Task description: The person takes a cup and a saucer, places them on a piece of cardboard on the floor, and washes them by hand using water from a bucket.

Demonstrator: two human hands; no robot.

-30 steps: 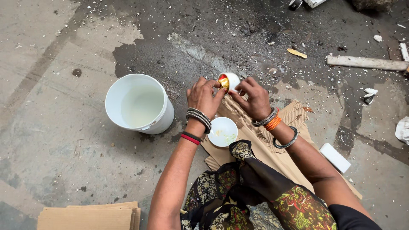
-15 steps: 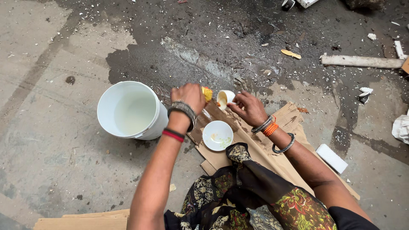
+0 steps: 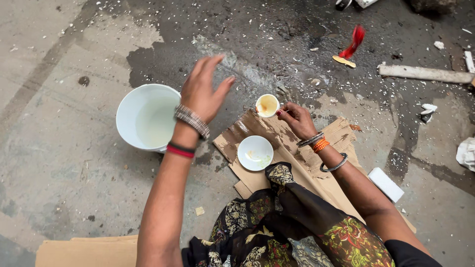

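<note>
My left hand is lifted above the wet concrete with its fingers spread and nothing in it. My right hand pinches the rim of a small white cup with orange-yellow residue inside, held just over the far edge of a brown cardboard sheet. A white bowl with a little residue rests on the cardboard near my knees. A blurred red object is in the air or on the ground far to the right, beyond both hands.
A white bucket of cloudy liquid stands left of the cardboard. A wooden stick, a yellow scrap, a white block and litter lie to the right. Another cardboard piece lies at bottom left.
My left hand held a small red-and-yellow thing against the cup; now it is open and raised, and a red blur appears far right. The cup stays in my right hand.
</note>
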